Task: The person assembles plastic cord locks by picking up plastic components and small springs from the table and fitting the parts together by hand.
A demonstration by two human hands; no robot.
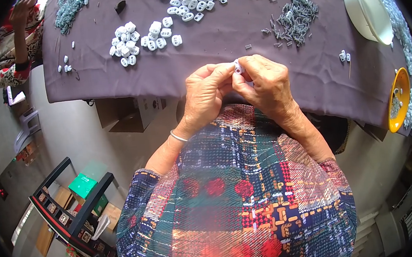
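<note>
Both hands meet above the front edge of the cloth-covered table. Between their fingertips is a small white two-hole cord lock [238, 68]. My left hand [205, 93] pinches it from the left, thumb and forefinger together. My right hand [266, 81] closes on it from the right, its fingers curled and hiding part of it. Beyond the left hand lies a pile of white cord locks [124, 43], with several more cord locks [161, 43] just right of it. Past the right hand is a heap of small grey metal springs [297, 18].
White oval cord-lock bodies [190, 0] spread across the far middle. A white tub [367, 12] stands tilted in view at the right, near a yellow dish [394, 112]. Pale clear pieces [71, 10] lie at the far left. Another person's arm [21, 44] shows at the left.
</note>
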